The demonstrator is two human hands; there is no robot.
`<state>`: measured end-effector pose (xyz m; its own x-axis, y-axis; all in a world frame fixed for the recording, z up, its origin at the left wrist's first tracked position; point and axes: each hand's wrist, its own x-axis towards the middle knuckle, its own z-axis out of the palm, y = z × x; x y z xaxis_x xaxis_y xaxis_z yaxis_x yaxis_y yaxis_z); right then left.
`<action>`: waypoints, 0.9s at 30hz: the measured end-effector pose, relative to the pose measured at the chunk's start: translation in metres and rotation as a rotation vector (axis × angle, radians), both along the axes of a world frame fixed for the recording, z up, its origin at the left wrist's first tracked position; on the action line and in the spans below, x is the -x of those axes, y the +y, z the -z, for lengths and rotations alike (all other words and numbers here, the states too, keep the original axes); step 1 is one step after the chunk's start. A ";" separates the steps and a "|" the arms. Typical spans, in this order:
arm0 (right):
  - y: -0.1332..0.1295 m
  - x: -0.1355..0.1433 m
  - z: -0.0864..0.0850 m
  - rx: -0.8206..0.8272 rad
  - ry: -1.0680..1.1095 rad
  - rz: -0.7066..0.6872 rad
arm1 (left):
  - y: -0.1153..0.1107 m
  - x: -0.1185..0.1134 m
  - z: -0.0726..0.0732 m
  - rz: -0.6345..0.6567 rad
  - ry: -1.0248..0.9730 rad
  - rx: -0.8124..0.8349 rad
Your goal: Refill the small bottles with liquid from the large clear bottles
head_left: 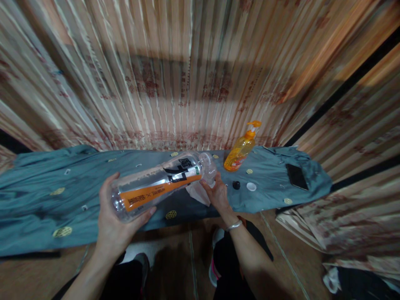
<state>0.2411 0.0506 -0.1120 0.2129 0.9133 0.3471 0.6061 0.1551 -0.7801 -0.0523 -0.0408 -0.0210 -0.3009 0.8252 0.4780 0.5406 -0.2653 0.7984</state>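
Observation:
A large clear plastic bottle [156,183] with an orange label and black characters lies tilted in the air above the cloth. Its base sits in my left hand [115,216], whose fingers and thumb wrap round it. At the bottle's other end, my right hand [217,191] pinches a small clear plastic piece [208,166] against the neck. Whether that piece is a separate container or part of the bottle, I cannot tell. Below the neck, a white tissue-like sheet [199,195] shows, partly covered by the right fingers.
An orange pump bottle [239,154] stands behind my right hand. A small black cap [236,185], a white round lid [251,186] and a dark phone [296,176] lie on the green-blue cloth [268,200]. A patterned curtain [187,91] hangs behind.

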 end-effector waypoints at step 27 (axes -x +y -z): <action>0.001 0.001 0.003 -0.024 -0.032 0.018 | -0.001 -0.007 -0.006 -0.030 -0.036 0.013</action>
<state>0.2402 0.0518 -0.1154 0.2178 0.9008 0.3757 0.6339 0.1621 -0.7562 -0.0453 -0.0415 -0.0152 -0.3426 0.8216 0.4557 0.5193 -0.2386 0.8206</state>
